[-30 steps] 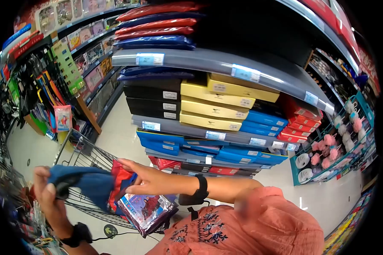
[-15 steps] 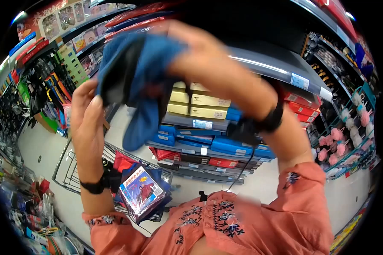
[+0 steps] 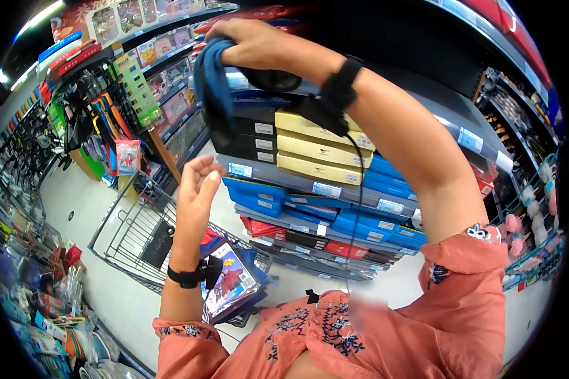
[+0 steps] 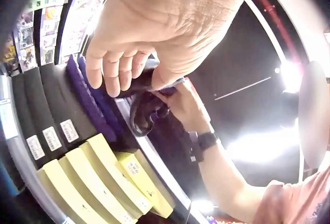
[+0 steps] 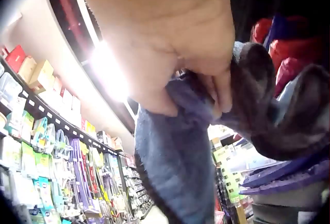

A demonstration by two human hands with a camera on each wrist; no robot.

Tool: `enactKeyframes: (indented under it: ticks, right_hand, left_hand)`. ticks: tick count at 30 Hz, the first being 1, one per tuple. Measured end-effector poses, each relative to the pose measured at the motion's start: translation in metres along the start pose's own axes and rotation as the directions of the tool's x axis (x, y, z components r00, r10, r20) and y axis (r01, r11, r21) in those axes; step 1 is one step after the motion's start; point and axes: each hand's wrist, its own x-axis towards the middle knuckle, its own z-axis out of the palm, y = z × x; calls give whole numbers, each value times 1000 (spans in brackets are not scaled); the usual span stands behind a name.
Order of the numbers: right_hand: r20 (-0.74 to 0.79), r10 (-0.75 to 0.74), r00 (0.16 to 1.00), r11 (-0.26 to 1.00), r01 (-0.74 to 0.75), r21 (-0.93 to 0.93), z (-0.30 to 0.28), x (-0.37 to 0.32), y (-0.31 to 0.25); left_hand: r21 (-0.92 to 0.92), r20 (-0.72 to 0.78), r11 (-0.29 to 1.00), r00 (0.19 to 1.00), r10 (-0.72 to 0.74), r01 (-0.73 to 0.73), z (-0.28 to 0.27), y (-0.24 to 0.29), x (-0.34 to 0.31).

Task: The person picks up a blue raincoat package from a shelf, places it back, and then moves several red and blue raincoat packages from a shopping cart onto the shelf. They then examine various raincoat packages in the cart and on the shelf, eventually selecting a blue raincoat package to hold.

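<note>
High in the head view, my right hand grips a blue cloth piece with black parts, which hangs down from the fingers in front of the shelf. Its blue side and dark, fuzzy-looking edging fill much of the right wrist view, with the cloth pinched between thumb and fingers. Lower and to the left, my left hand is raised, fingers loosely bent and holding nothing. The left wrist view has the left hand overlapping the dark part of the cloth, with the right hand behind.
Yellow boxes, black boxes and blue boxes are stacked on the shelves ahead. Below my left hand stands a wire shopping cart with a printed plastic package at its near end. Hanging goods line the left side.
The cloth went from low over the cart, between both hands, up to the shelf. My left hand has let go and dropped lower; the right hand alone holds it now.
</note>
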Motion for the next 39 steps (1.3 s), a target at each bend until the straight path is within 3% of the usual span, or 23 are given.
enactKeyframes:
  ticks: [1,2,4,7,11,14,16,18,20,22,24,26,28,32,33,34,35,36,37,38,39]
  right_hand:
    - [12,42,999,995,-43,86,19,11,6]
    - [122,158,980,982,-169,84,29,20,6]
    - [271,242,932,963,-265,53,40,31,12]
    - [279,202,939,977,-213,10,54,31,45]
    - [363,277,890,952,-305,20,1,-9,38]
    - [342,387,856,920,-384,-80,-54,-46,35]
    - [352,504,789,863,-479,-163,-87,-73,56]
    - [387,653,650,750,-626,-213,-131,-105,66]
    - [441,767,467,633,-664,-398,-174,-140,71]
    - [357,894,271,408,-823,-396,-217,-177,61]
    - [182,983,26,151,-680,-718,-269,-218,101]
    - [-2,999,-38,-13,-285,-959,-310,-256,110]
    - [-47,999,18,-45,-115,-992,-337,-286,112]
    - [-95,995,-6,-92,-315,-945,-324,-268,91]
    - [-32,999,15,-25,-323,-946,-322,-265,102]
    - [205,974,99,223,-223,-949,-314,-256,127]
    - [477,861,179,487,-14,-874,-301,-241,153]
    - [647,729,224,647,85,-758,-282,-230,170]
    - [474,844,251,536,-343,-772,-247,-204,149]
    - [280,922,267,385,-714,-585,-211,-176,125]
    - [322,874,365,483,-733,-479,-187,-158,117]
  left_hand:
    - [-14,-3,1000,1000,-23,23,-5,-5,-7]
    - [-14,-12,998,998,-59,59,-10,-8,-13]
    - [-20,-26,992,992,-125,124,-19,-16,-25]
    - [-39,-46,985,985,-168,166,-32,-33,-39]
    - [-83,-43,972,973,-225,221,-33,-40,-49]
    - [-85,-5,968,971,-239,237,-24,-42,-46]
    - [-71,34,966,968,-247,249,-15,-44,-44]
    - [-43,86,967,965,-247,252,-4,-49,-40]
    - [-64,114,962,959,-259,267,11,-46,-40]
    - [-87,144,948,946,-291,305,20,-49,-40]
    - [-83,163,943,938,-306,322,26,-51,-43]
    - [-78,180,938,930,-321,339,29,-55,-42]
    - [-79,183,930,922,-341,359,31,-61,-43]
    - [-23,199,925,909,-367,378,36,-76,-42]
    - [-41,210,918,902,-378,394,39,-78,-42]
    - [-44,223,917,899,-377,396,42,-79,-40]
    - [-47,233,915,895,-380,401,45,-81,-41]
    - [-50,241,912,891,-384,406,47,-82,-41]
    - [-58,246,913,892,-378,403,49,-82,-41]
    - [-60,241,913,893,-379,404,50,-82,-42]
    - [-62,236,913,895,-379,403,51,-82,-42]
